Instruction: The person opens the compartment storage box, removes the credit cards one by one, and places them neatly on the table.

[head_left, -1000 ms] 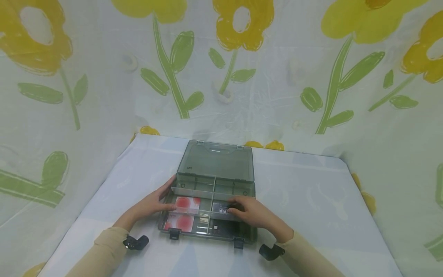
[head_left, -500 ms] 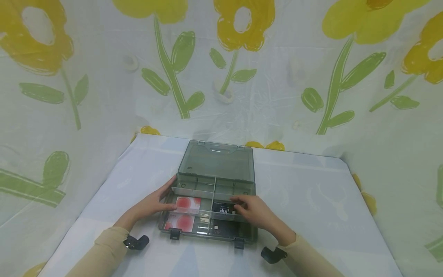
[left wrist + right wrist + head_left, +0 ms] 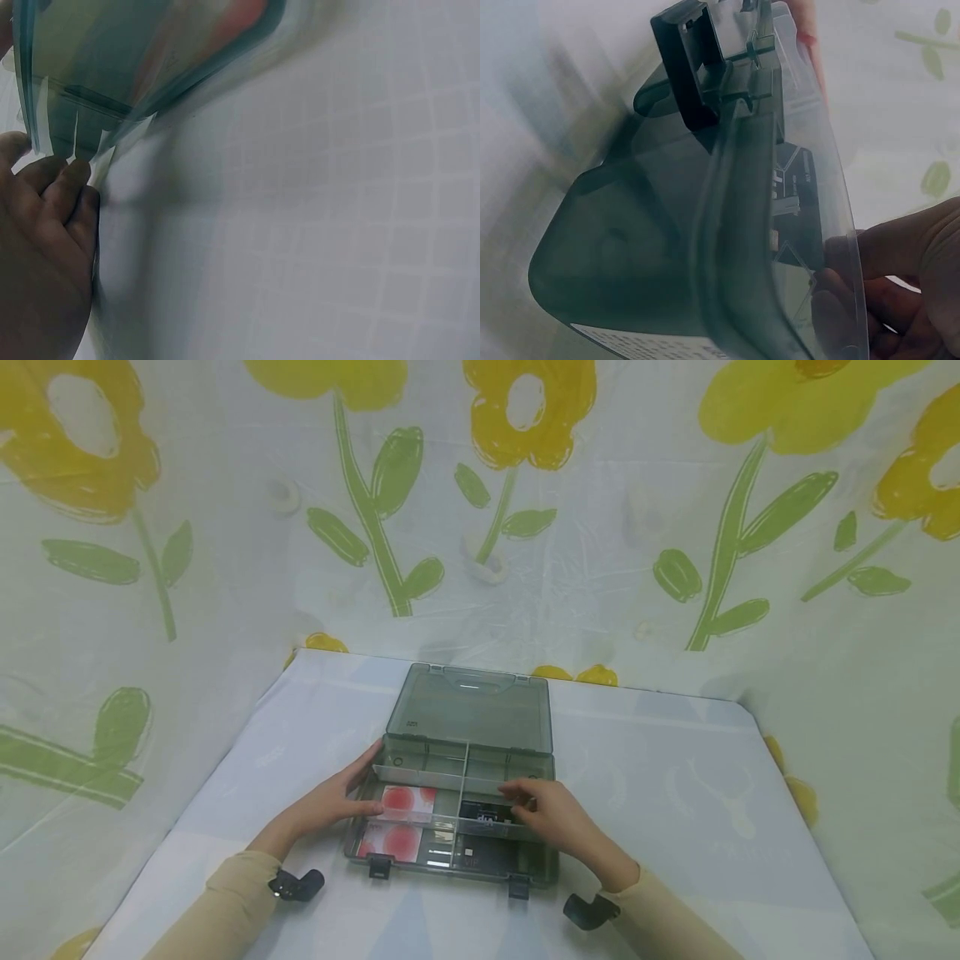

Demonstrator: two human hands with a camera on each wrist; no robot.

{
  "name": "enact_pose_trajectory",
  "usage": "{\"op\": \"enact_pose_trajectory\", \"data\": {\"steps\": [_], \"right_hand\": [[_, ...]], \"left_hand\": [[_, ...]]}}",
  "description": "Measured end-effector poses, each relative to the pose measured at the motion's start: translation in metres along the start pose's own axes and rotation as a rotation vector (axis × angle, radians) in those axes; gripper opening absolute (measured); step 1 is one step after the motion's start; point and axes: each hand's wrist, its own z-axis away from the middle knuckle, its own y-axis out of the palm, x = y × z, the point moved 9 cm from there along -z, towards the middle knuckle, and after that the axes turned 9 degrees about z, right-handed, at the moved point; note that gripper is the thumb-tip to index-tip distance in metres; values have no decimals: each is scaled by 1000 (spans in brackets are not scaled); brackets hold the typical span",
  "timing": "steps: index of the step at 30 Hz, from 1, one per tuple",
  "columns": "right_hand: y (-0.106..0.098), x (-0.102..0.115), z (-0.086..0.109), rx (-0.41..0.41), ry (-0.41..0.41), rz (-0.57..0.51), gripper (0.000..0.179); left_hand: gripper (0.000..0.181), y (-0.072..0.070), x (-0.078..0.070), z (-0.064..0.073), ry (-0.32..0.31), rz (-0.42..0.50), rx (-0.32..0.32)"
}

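A smoky-green see-through storage box (image 3: 450,878) stands on the table with its lid (image 3: 472,710) tipped back. Clear dividers split it into several compartments. My left hand (image 3: 330,806) steadies its left side, thumb over the rim and fingers spread along the outside. Inside the right middle compartment is a black card marked "Vip" (image 3: 480,812). My right hand (image 3: 551,814) pinches the card's right edge between thumb and fingertips; in the right wrist view the fingertips meet the corner of the black card (image 3: 799,217). Red-and-white cards (image 3: 407,802) lie in the left compartments.
A darker card (image 3: 483,853) lies in the front right compartment. Two black latches (image 3: 379,867) stick out at the box's front edge. White cloth with pale prints covers the table (image 3: 637,777). A flower-print curtain (image 3: 585,577) encloses the table.
The Vip card has dropped lower in its compartment and looks darker. My right hand has shifted slightly to the right. My left hand and the box have stayed put.
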Motion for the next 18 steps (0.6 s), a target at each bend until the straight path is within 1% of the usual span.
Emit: {"op": "enact_pose_trajectory", "data": {"steps": [14,18], "right_hand": [[0,2,-2,3,-21,34,30],[2,1,-3,17,-15,22,31]], "left_hand": [[109,1,1,0,-9,20,6],[109,1,2,0,-14,17,4]]}}
